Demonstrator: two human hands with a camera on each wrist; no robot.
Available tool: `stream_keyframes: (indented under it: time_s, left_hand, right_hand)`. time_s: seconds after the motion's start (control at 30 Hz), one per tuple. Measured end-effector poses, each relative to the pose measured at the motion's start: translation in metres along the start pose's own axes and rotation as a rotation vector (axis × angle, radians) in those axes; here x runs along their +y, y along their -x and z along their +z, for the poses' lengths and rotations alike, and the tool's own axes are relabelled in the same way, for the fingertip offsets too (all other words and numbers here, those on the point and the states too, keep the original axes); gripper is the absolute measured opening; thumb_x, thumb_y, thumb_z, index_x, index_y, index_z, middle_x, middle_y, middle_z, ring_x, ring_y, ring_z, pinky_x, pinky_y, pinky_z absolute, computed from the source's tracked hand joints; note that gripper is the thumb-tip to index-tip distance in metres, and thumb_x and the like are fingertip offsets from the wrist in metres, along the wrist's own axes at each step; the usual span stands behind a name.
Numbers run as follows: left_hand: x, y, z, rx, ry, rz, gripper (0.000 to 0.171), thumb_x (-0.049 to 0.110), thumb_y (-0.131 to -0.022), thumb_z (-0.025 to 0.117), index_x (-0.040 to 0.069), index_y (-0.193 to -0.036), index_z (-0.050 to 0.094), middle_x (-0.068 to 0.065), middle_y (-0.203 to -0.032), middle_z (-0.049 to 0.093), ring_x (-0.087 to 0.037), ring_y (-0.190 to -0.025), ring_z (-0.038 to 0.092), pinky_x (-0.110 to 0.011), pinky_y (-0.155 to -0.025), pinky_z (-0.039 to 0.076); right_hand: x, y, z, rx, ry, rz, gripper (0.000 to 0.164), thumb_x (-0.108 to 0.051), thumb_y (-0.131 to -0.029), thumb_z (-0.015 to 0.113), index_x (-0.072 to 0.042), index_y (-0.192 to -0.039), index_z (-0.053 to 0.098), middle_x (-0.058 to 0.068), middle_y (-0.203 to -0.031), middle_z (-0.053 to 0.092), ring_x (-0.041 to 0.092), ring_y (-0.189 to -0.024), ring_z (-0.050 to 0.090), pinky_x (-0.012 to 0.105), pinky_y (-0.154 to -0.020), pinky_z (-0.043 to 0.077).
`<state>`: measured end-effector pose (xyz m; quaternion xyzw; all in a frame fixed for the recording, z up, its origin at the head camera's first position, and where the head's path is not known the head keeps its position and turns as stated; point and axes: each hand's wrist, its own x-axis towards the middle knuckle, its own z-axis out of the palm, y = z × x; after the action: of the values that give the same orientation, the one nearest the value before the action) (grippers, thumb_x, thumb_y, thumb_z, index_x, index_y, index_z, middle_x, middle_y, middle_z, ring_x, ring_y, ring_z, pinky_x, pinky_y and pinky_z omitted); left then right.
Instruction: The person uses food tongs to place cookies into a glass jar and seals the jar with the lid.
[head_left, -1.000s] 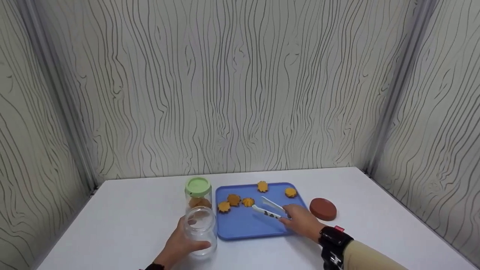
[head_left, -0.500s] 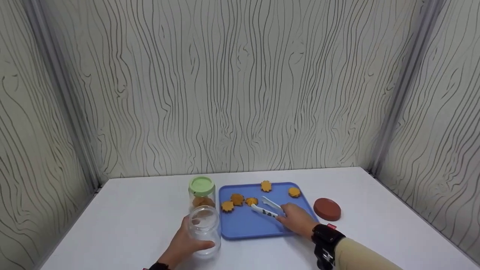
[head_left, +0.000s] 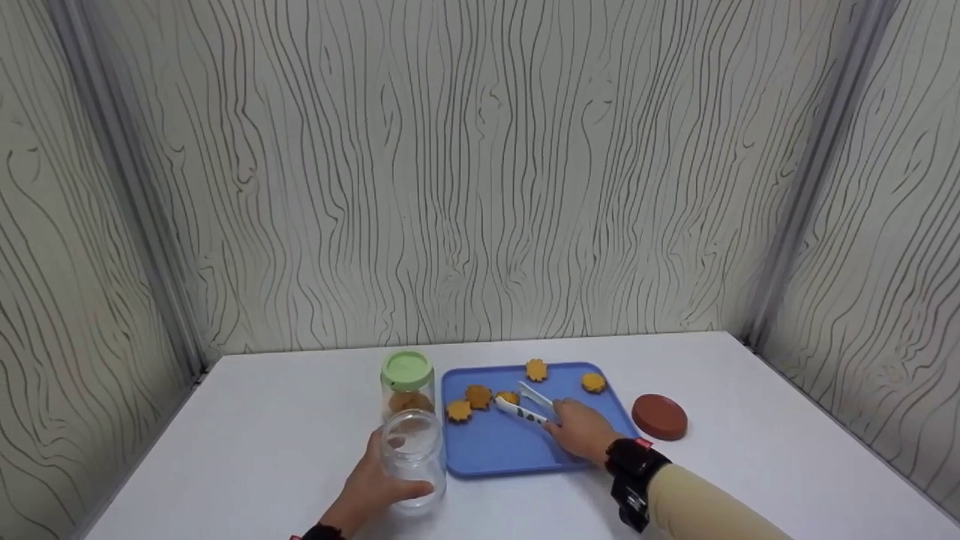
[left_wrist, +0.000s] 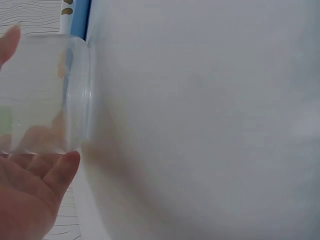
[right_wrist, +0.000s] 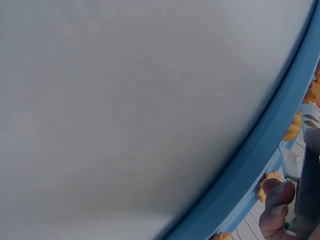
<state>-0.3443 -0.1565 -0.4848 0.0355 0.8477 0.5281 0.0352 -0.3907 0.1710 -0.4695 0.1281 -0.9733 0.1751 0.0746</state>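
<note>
"Right hand [head_left: 581, 430]?"
"I'm gripping the tongs [head_left: 526, 413], tips at a cookie [head_left: 510, 395] on the blue tray [head_left: 487, 450], beyond my hand."
"Left hand [head_left: 373, 480]?"
"Mine's curled round the clear jar [head_left: 416, 463] beside the tray."

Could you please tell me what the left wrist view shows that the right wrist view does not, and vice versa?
Only the left wrist view shows the left hand gripping a transparent, cylindrical jar, with a pale green patch visible through it.

Only the right wrist view shows the right hand and clearly recognisable orange, scalloped biscuits.

Both share parts of the blue, rectangular tray, the white tongs with dark spots, the white tabletop and the pale wall with dark wood-grain lines.
</note>
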Motion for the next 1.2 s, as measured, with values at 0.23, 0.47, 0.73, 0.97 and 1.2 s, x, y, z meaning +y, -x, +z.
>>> stream_keyframes:
  time_s: [0.23,0.47,0.73,0.97,1.2]
  left_hand:
    - [0.000,0.001,0.000,-0.006,0.004,0.036,0.117,0.038,-0.062,0.092,-0.006,-0.145,0.022,-0.025,-0.135,0.047,-0.045,-0.126,0.042,-0.060,-0.101,0.037]
    - [0.000,0.000,0.001,-0.007,-0.008,0.029,0.115,0.038,-0.063,0.092,-0.006,-0.144,0.023,-0.025,-0.134,0.048,-0.043,-0.123,0.045,-0.059,-0.100,0.039]
    - [0.000,0.000,0.000,-0.004,-0.010,0.011,0.115,0.036,-0.062,0.092,-0.006,-0.144,0.023,-0.026,-0.134,0.047,-0.042,-0.121,0.046,-0.058,-0.099,0.040]
    - [-0.001,0.002,-0.002,-0.006,-0.006,0.021,0.116,0.036,-0.062,0.092,-0.007,-0.144,0.023,-0.028,-0.135,0.046,-0.044,-0.123,0.045,-0.058,-0.099,0.040]
    - [0.000,0.001,0.001,0.008,0.021,0.022,0.118,0.034,-0.060,0.093,-0.005,-0.145,0.021,-0.029,-0.137,0.044,-0.045,-0.124,0.043,-0.059,-0.100,0.038]
  right_hand:
    - [0.000,-0.007,0.004,0.014,0.003,-0.054,0.016,-0.013,-0.092,0.064,0.001,-0.088,0.057,0.004,-0.072,0.048,0.020,-0.067,0.044,0.042,-0.063,0.041]
    - [-0.002,-0.005,0.008,0.042,-0.051,-0.046,0.016,-0.013,-0.092,0.065,-0.005,-0.084,0.055,0.002,-0.069,0.044,0.018,-0.064,0.041,0.036,-0.059,0.036]
    - [0.001,0.002,0.006,0.076,-0.079,-0.041,0.012,-0.014,-0.093,0.064,-0.004,-0.090,0.059,0.001,-0.071,0.045,0.017,-0.064,0.043,0.034,-0.059,0.036]
    - [0.000,0.011,-0.008,0.082,-0.095,-0.043,0.012,-0.015,-0.093,0.064,-0.004,-0.095,0.061,0.001,-0.072,0.045,0.017,-0.066,0.044,0.034,-0.060,0.037]
    - [0.004,0.022,-0.017,0.140,-0.083,-0.119,0.025,-0.013,-0.091,0.066,0.007,-0.106,0.063,0.010,-0.085,0.061,0.022,-0.076,0.056,0.043,-0.067,0.048]
